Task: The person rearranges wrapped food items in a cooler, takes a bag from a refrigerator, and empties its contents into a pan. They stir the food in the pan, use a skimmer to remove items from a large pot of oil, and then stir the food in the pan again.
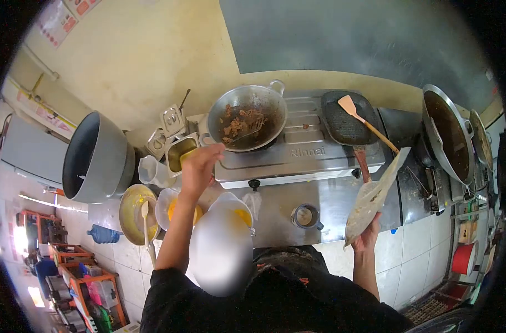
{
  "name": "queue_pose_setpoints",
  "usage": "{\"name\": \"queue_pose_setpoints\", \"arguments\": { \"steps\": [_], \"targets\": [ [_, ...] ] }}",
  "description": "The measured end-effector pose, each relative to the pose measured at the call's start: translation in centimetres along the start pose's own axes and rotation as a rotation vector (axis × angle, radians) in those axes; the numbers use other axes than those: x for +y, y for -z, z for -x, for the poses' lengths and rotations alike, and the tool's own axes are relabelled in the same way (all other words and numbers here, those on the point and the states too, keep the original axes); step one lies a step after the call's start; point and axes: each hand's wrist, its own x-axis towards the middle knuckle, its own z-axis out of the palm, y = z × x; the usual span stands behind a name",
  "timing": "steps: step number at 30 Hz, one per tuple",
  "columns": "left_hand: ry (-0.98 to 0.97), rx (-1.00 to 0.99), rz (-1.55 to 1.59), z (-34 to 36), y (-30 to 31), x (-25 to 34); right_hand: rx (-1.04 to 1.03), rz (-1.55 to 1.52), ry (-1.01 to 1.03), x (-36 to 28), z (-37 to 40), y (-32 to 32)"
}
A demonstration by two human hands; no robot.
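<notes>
From my end of the feed I can read one word: the brand name "Rinnai", in dark letters near the middle of the front edge of the metal stove on the table. The printed sheets on the wall carry marks too small for me to read.

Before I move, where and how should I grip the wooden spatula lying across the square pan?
Take the spatula by its long handle, probably best from the near right: it slants out past the pan that way, while the broad head lies over the pan.
</notes>
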Motion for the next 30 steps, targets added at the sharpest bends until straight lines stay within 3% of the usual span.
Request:
{"name": "queue_pose_setpoints", "arguments": {
  "steps": [3, 6, 10, 13, 16, 20, 23, 26, 27, 30],
  "targets": [
    [0.347, 0.132, 0.08, -0.8, 1.6, 2.9, 0.06, -0.002, -0.041, -0.2, -0.5, 0.7],
    [0.558, 0.402, 0.369, -0.8, 2.2, 4.2, 0.084, -0.004, -0.043, -0.2, -0.5, 0.5],
    [0.678, 0.514, 0.632, 1.3, 0.0, 1.2, 0.036, -0.024, -0.065, -0.6, -0.6, 2.2],
    [0.758, 0.528, 0.631, 2.0, -0.3, 1.4, 0.03, -0.016, -0.07, -1.0, -0.6, 2.0],
    [0.714, 0.615, 0.658, 1.5, 0.7, 3.9, 0.012, -0.037, -0.051, -1.1, -0.2, 1.9],
    [0.738, 0.489, 0.556, 2.9, -0.7, 2.5, -0.033, -0.061, -0.049, -1.1, -0.3, 3.8],
    [0.67, 0.517, 0.561, 2.8, -1.3, 4.1, 0.002, -0.077, -0.031, -1.1, -0.1, 4.1],
    [0.558, 0.558, 0.412, 1.8, -1.9, 8.8, 0.022, -0.089, -0.023, -1.4, 0.2, 4.6],
    [0.421, 0.49, 0.199, 2.6, -2.3, 8.7, 0.012, -0.081, -0.01, -1.5, 0.1, 4.7],
    [0.249, 0.253, 0.067, 3.8, -3.6, 11.9, -0.01, -0.033, 0.049, -1.9, -0.4, 4.2]
  ]
}}
